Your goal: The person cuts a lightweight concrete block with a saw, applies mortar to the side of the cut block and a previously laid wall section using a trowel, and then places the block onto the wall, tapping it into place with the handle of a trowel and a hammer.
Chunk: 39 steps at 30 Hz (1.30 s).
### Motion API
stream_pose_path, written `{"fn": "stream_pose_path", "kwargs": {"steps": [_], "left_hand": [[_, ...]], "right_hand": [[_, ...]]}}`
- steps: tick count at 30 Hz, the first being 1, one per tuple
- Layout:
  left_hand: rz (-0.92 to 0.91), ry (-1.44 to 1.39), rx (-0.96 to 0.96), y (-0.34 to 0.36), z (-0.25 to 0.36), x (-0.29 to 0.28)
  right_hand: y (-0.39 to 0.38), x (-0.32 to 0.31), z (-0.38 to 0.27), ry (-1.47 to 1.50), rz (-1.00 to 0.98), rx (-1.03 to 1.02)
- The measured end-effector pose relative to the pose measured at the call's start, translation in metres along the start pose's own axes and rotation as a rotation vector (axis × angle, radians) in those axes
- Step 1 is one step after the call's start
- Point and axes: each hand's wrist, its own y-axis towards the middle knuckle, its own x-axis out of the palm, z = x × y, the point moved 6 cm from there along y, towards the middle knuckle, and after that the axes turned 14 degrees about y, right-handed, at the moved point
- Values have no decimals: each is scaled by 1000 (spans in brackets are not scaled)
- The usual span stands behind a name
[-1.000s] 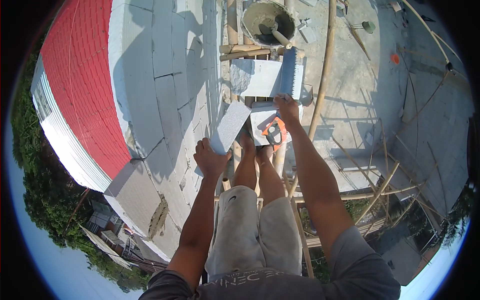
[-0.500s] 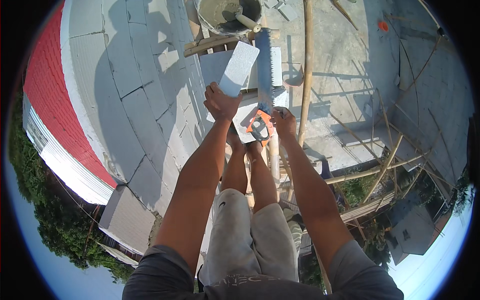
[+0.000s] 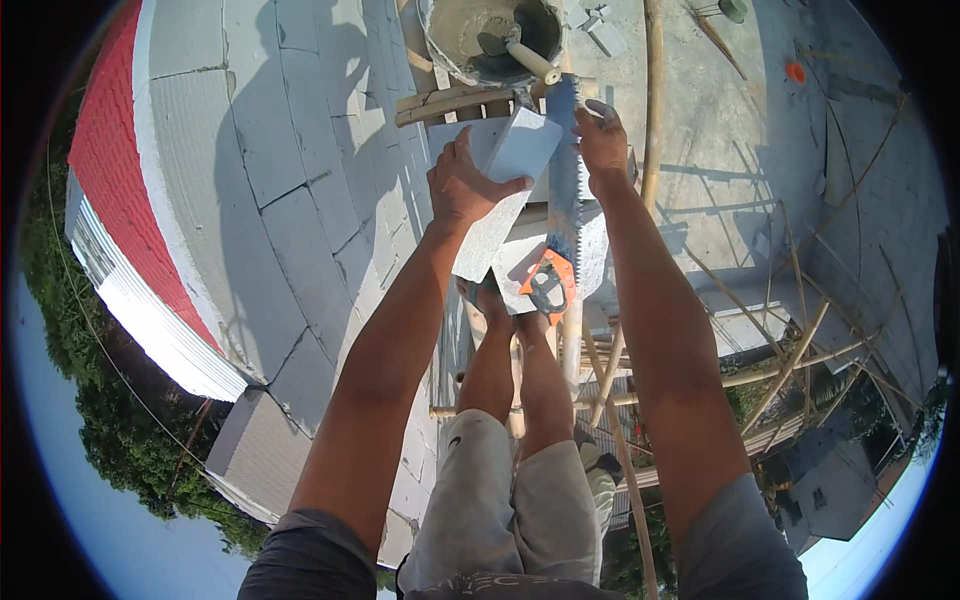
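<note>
- Your bare feet stand on the bamboo platform; just ahead, a white block carries the orange handle of a saw, neither hand on that handle; the blade points away from you; no cut under way, by the look of it
- Your left hand has its grip closed on a loose pale block, tilted, just left of the blade; that block is set in no course; whether it is trimmed, you cannot tell from here
- Your right hand is at the toothed side of the blade, fingers bent; whether its grip touches or holds anything, cannot tell
- Beyond the hands, bamboo crosspieces; past them a bucket part-filled with grey mortar, trowel handle leaning out over the rim
- Along your left, the block wall stands laid in courses, joints visible, your shadow over it
- To your right, a long bamboo pole; then sunlit concrete floor; farther off, a small orange container; out past the wall, a red roof and trees
</note>
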Motion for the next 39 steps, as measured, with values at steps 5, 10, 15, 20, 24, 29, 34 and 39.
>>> {"fn": "stream_pose_path", "kwargs": {"steps": [5,10,15,20,24,29,34,39], "left_hand": [[-158,-826,-123,59,2,36],[-281,-1335,-407,175,-31,69],[-147,-1263,-270,214,-22,55],[122,103,418,191,1,-56],[219,-1053,67,139,-52,-90],[145,-1036,-21,37,-47,-170],[222,-960,69,-36,-70,-237],[275,-860,36,-89,-80,-275]], "right_hand": [[55,23,-4,-12,-22,-117],[76,70,-29,-286,-202,-236],[81,69,-60,-328,-290,-228],[53,57,-105,-375,-360,-187],[-15,69,-119,-654,-308,-274],[-102,87,-114,-844,-437,-266],[-182,109,-123,-1037,-550,-109],[-242,90,-173,-1071,-395,-601]]}}
